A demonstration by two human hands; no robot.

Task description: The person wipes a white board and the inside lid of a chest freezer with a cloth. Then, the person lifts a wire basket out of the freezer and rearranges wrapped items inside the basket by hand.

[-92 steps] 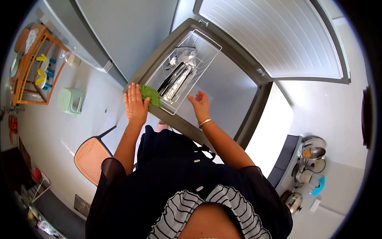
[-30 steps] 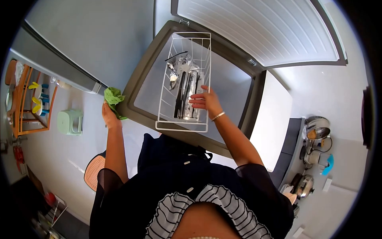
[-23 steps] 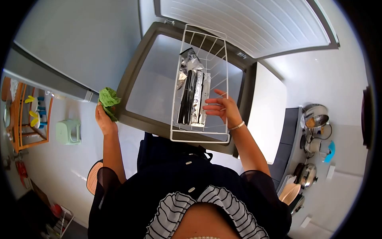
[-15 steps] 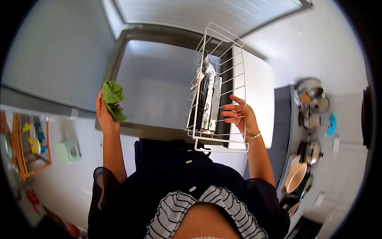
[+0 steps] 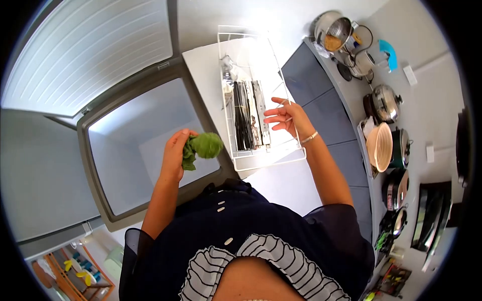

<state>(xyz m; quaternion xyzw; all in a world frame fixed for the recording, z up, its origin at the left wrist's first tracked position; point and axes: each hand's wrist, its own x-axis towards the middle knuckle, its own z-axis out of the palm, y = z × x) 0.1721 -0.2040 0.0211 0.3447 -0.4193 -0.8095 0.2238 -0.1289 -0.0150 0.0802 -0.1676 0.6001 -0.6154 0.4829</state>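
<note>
My left hand (image 5: pixel 175 153) is closed on a crumpled green cloth (image 5: pixel 206 145), held over the near right part of an open chest freezer (image 5: pixel 103 193). My right hand (image 5: pixel 290 120) grips a white wire basket (image 5: pixel 271 163) by its right side, the fingers passing between the wires. Inside the basket lie long black and silver packets (image 5: pixel 244 115), with crumpled clear or silvery wrapping at the far end. The basket is over the white surface beside the freezer; whether it rests there I cannot tell.
The freezer's raised lid (image 5: pixel 95 55) stands at the far left. Grey cabinets (image 5: pixel 321 100) run along the right, their counter crowded with pots, a pan and a beige woven basket (image 5: pixel 379 147). A wooden rack (image 5: pixel 75 271) shows at lower left.
My view has turned to the right. The wire basket has moved from over the freezer's right side to the white surface beside it. The green cloth has come closer to the basket.
</note>
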